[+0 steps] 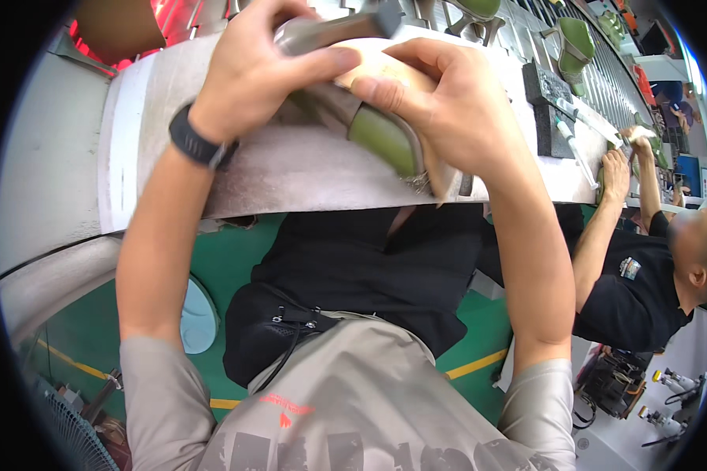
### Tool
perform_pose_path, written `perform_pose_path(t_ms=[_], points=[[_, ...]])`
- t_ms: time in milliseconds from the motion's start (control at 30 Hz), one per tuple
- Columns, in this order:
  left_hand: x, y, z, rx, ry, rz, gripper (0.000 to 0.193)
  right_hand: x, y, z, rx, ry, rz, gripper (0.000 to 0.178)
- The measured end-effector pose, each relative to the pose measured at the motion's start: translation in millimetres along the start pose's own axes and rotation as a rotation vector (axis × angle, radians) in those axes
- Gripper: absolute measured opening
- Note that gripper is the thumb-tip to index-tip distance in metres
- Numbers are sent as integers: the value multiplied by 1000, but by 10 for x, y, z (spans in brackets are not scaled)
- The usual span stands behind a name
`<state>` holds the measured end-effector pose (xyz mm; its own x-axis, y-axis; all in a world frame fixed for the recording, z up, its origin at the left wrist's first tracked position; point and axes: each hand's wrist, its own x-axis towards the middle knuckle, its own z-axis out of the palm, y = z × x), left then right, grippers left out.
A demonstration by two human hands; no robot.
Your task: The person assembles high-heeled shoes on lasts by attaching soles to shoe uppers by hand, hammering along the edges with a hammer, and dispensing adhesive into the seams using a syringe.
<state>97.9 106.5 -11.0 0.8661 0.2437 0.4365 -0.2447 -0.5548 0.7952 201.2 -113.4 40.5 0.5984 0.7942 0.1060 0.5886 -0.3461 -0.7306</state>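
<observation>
Both hands work on a green high-heeled sandal [385,141] at the near edge of the pale bench. Its pale beige sole shows between my thumbs, and a grey-brown heel with a dark tip juts out beyond my left fingers. My left hand [263,71], with a dark wristband, is closed around the heel end, blurred by motion. My right hand [448,98] is closed on the sole, thumb on the near face and fingers on the far side. The green toe strap hangs below, toward me. My palms hide part of the sandal.
The pale bench [165,157] has a slatted conveyor [526,31] along its far side, carrying other green sandals [575,47]. A dark block [554,133] and white-handled brushlike tools [577,153] lie to the right. A co-worker [636,290] handles something farther right. Red light glows at the far left.
</observation>
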Motion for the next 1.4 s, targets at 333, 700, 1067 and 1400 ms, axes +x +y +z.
perform_pose_path(t_ms=[333,700,1067,1400], points=[[-870,421,127,131,102,151,72,-228,59,174,-348,174,-540,63],[-873,355,199,179,95,213,67,-184,57,241,-277,133,-549,55],[-1030,350,493,325,210,320,62,-77,-270,39,-219,-132,-187,36],[-786,527,501,269,-23,100,79,-57,491,-13,-249,132,-751,53]])
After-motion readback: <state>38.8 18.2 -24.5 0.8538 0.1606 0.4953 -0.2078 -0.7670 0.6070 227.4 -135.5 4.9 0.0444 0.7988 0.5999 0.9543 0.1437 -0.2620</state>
